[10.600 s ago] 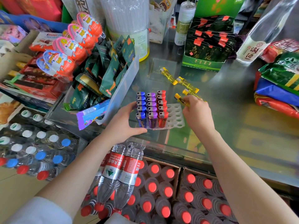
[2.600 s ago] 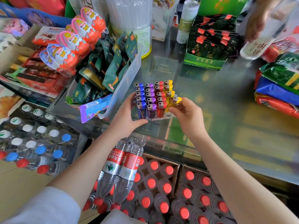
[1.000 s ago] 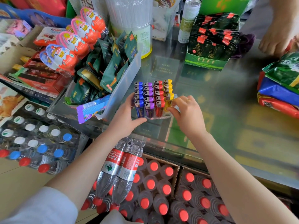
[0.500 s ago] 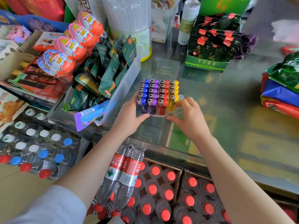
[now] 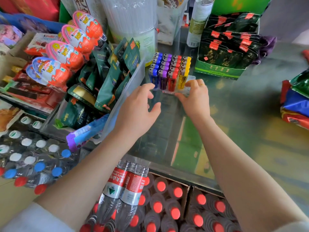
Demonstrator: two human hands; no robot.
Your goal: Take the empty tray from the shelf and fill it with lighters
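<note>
Head view: tray [image 5: 190, 78] edge behind hands [image 5: 194, 97]

both forearms are showing bare from the wrists back toward the elbows, reaching in from the lower edge of the view. the left hand [image 5: 137, 108] is wearing nothing on its fingers or wrist. the right hand [image 5: 194, 96] is wearing a thin ring on one finger, glinting faintly near the knuckle. a pale, whitish sleeve [image 5: 36, 218] is covering the left upper arm, ending near the elbow with a soft, rounded edge. a sliver of similar pale fabric is peeking in at the lower right corner.
</note>
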